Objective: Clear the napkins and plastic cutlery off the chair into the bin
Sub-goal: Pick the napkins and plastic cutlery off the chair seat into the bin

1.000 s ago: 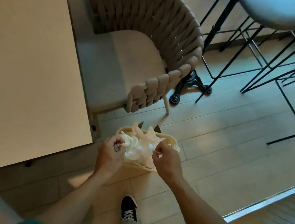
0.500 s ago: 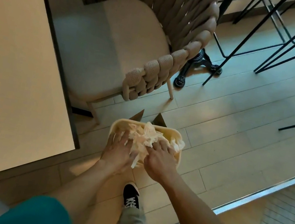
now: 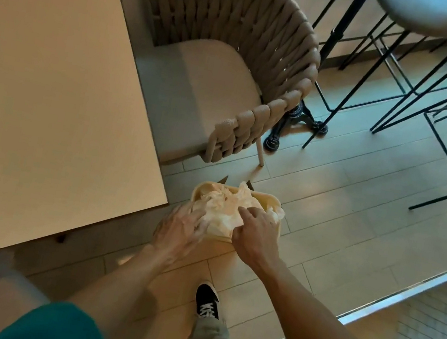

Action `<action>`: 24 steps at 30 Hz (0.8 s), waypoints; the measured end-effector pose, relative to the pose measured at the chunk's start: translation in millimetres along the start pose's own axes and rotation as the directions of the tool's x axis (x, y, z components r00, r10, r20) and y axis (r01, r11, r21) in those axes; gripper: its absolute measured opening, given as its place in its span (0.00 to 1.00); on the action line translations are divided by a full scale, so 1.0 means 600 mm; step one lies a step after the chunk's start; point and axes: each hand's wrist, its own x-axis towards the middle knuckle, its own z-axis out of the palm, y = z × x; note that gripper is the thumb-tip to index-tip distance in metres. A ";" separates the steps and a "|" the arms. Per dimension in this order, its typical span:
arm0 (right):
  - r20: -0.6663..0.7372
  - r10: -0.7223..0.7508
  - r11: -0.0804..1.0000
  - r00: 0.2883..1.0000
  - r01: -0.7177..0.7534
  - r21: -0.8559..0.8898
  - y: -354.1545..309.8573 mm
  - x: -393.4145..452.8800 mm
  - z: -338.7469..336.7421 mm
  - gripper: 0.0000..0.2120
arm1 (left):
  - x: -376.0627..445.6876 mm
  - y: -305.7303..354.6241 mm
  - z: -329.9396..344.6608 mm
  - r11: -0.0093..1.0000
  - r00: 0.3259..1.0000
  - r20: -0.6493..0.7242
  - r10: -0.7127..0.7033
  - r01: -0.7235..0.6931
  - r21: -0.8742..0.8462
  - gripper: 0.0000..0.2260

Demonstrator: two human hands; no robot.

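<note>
A small beige bin stands on the floor in front of the woven chair. It is heaped with crumpled white napkins that rise above its rim. My left hand lies on the left side of the heap with its fingers stretched out, and it looks blurred. My right hand is on the right side, fingers curled into the napkins. No cutlery can be made out in the heap. The chair's seat cushion shows nothing lying on it.
A large beige table fills the left side, its corner close to the bin. Black bar-stool legs and a cast-iron table base stand to the right of the chair. My shoe is on the wooden floor below the bin.
The view has tilted up again, showing the whole chair. Both hands stayed on the napkins in the bin; my right hand's fingers went from lying flat to curling into the heap.
</note>
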 end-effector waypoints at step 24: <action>0.214 -0.332 0.935 0.919 0.350 -0.050 -0.319 -0.270 0.061 0.24 | -0.406 -0.210 -0.124 0.975 0.957 -0.194 -0.216 0.198 -0.104 0.17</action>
